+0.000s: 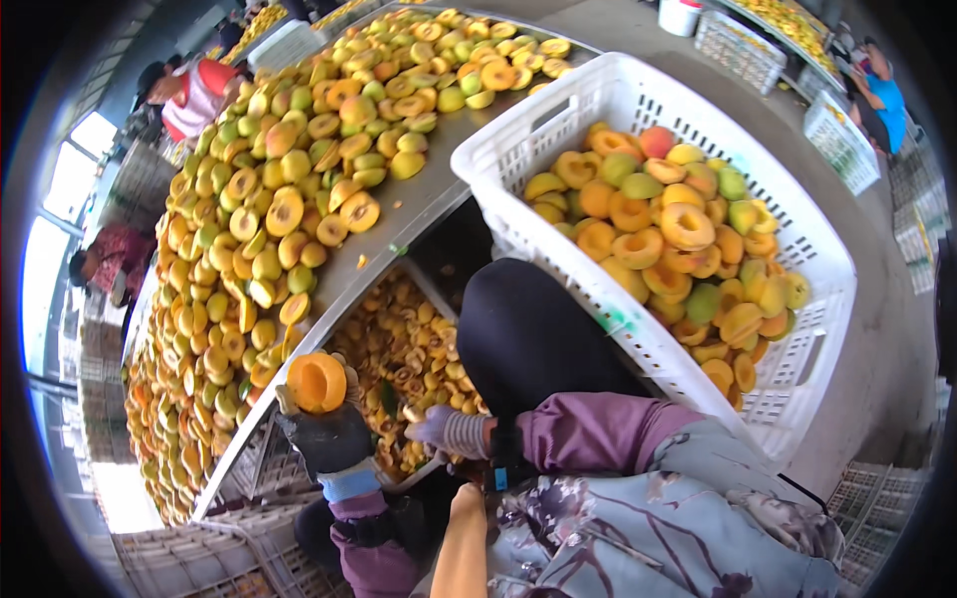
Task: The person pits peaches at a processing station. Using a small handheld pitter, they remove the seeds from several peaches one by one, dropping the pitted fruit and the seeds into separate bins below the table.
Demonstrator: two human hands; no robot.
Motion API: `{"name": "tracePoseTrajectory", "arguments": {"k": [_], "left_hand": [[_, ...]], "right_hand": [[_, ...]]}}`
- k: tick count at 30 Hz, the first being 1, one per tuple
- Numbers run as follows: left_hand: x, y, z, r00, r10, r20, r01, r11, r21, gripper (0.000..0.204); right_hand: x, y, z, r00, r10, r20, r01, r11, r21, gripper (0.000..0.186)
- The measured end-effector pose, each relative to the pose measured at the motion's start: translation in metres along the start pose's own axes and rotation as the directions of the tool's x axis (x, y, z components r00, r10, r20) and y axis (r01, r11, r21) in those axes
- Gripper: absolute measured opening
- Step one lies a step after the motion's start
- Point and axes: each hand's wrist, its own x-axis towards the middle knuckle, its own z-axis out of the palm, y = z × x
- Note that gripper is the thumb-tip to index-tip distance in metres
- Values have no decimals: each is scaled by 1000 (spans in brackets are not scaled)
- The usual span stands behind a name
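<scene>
My left hand (pixel 324 434), in a dark glove, holds up an orange apricot half (pixel 317 383), its pit hollow facing upward. My right hand (pixel 449 431), in a grey striped glove, is curled over a bin (pixel 427 291) of pits and fruit scraps below the table edge; what it holds, if anything, is too small to make out. Beside my knee stands a white perforated crate (pixel 812 399) of apricot halves and whole-looking fruit (pixel 688 227). A large heap of halved apricots (pixel 249 229) covers the metal table (pixel 419 199) on the left.
People work at the upper left (pixel 184 100), left (pixel 110 259) and upper right (pixel 882 95). More crates (pixel 837 140) and a white bucket (pixel 678 15) stand on the concrete floor (pixel 857 309) around the tables. Stacked crates (pixel 199 548) also lie at the lower left.
</scene>
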Motion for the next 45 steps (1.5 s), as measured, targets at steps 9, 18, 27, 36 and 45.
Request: {"name": "tracePoseTrajectory", "arguments": {"k": [9, 18, 27, 36, 45], "left_hand": [[-30, -97, 159, 690, -298, 660, -20, 903, 429, 65], [148, 43, 1, 977, 187, 105, 24, -583, 812, 53], [181, 37, -8, 998, 38, -42, 56, -716, 696, 52], [54, 10, -49, 975, -94, 202, 14, 930, 367, 50], [-11, -34, -41, 985, -151, 88, 58, 758, 650, 56]], "right_hand": [[-3, -4, -7, 988, -154, -6, 154, 987, 42, 24], [-8, -13, -2, 987, -160, -13, 160, 986, -36, 35], [-14, -27, -5, 955, -293, -49, 269, 922, -280, 28], [-28, -45, 5, 568, -822, 40, 475, 288, -831, 28], [-25, -34, 1, 622, -764, 171, 347, 73, -935, 40]]}}
